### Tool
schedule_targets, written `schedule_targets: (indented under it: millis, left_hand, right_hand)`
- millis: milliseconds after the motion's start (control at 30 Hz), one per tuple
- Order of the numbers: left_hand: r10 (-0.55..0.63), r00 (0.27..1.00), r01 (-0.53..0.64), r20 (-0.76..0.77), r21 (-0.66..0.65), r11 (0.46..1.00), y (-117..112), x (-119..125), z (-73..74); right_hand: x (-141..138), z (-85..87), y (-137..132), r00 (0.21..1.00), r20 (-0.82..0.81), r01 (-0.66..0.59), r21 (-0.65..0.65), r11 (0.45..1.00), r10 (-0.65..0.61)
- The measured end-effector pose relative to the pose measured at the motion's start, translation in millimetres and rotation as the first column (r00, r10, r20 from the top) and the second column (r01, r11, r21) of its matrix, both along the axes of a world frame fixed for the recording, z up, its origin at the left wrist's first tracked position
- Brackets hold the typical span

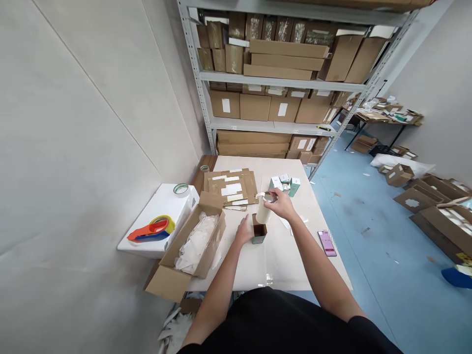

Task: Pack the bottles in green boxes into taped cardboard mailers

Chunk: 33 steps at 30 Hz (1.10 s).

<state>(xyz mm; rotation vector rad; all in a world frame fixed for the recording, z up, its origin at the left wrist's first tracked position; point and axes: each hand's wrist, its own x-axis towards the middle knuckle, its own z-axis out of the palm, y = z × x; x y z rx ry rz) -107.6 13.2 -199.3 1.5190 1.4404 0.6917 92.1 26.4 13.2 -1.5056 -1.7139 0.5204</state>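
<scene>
Nearest me is the black shirt at the bottom of the view, with both my forearms reaching out from it over the white table (280,265). I take the small green carton (259,233) as my landmark: it stands upright near the middle of the table with its mouth open to the top. My left hand (244,231) rests against the carton's left side, fingers loosely spread along it, steadying it rather than gripping it; how tightly it presses I cannot tell. Directly above the carton hangs the white pump bottle (263,210), its long axis close to vertical and tilted slightly, its base just over the open mouth. My right hand (283,204) is closed around the pump head at the top, so the right hand carries the bottle while the left is the one nearer the carton. Right of the carton a phone (327,243) lies flat near the table edge. Left of it an open cardboard box (195,241) holds white wrapping, and further left a tape dispenser (151,230) sits on a white bin. Beyond the carton lie flattened cardboard sheets (230,187) and several small boxes (284,183), then the shelving (273,83) stacked with cartons.
</scene>
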Motion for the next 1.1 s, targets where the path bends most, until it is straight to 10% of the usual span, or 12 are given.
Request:
schedule_targets:
  millis: [100, 267, 400, 633, 833, 1100]
  left_hand:
    - [0.236, 0.959, -0.249, 0.159, 0.071, 0.966, 0.4, -13.4, 47.4]
    - [0.104, 0.904, -0.258, 0.416, 0.332, 0.907, -11.3, -6.3, 136.3]
    - [0.064, 0.921, -0.221, 0.385, 0.38, 0.898, -13.8, 23.8, 177.6]
    - [0.117, 0.876, -0.296, 0.467, 0.331, 0.896, 6.8, 35.6, 185.8]
    - [-0.041, 0.779, -0.142, 0.626, 0.24, 0.96, 19.8, 30.7, 195.1]
    - [-0.031, 0.809, -0.116, 0.586, 0.21, 0.971, 24.2, 53.7, 210.3]
  right_hand:
    - [3.2, 2.2, 1.3, 0.999, -0.041, -0.027, 0.004, 1.0, 0.027]
    - [0.0, 2.5, 6.2, 0.986, -0.143, -0.086, 0.0, 0.996, 0.085]
    - [-9.7, 3.7, 10.1, 0.973, -0.207, -0.113, -0.032, 0.993, 0.104]
    - [12.8, -7.9, 5.6, 0.829, -0.526, -0.285, -0.11, 0.952, 0.187]
    - [27.7, -40.4, -21.8, 0.657, -0.708, -0.531, -0.192, 0.825, 0.258]
    - [9.7, -48.0, -27.7, 0.805, -0.592, -0.16, -0.156, 0.975, 0.037]
